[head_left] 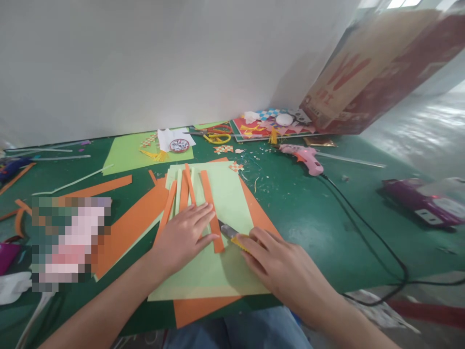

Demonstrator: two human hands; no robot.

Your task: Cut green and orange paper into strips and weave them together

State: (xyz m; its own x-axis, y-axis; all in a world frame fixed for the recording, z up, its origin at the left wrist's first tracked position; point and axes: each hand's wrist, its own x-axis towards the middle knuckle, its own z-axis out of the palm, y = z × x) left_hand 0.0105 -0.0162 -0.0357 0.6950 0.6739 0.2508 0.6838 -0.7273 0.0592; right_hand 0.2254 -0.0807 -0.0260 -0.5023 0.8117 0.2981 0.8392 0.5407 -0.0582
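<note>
My right hand [271, 252] grips a yellow utility knife [238, 238], its blade pointing left at the edge of an orange paper strip [208, 194]. Fingers outstretched, my left hand [189, 232] lies on the paper strips, its fingertips touching that same strip. Farther left, more orange and pale green strips [178, 191] run out from under the left hand. Beneath everything is a pale green sheet [232, 271], with orange paper [207, 310] showing below its edges. A small orange-and-white woven paper piece [236, 166] rests near the sheet's top right corner.
A pink glue gun [303, 157] trails a black cord [366, 223] across the green table [312, 208]. Yellow-handled scissors [217, 139] lie at the back. A purple device [421, 201] sits far right, and a pixelated object [72, 242] is at left. A grey wall [163, 63] stands behind.
</note>
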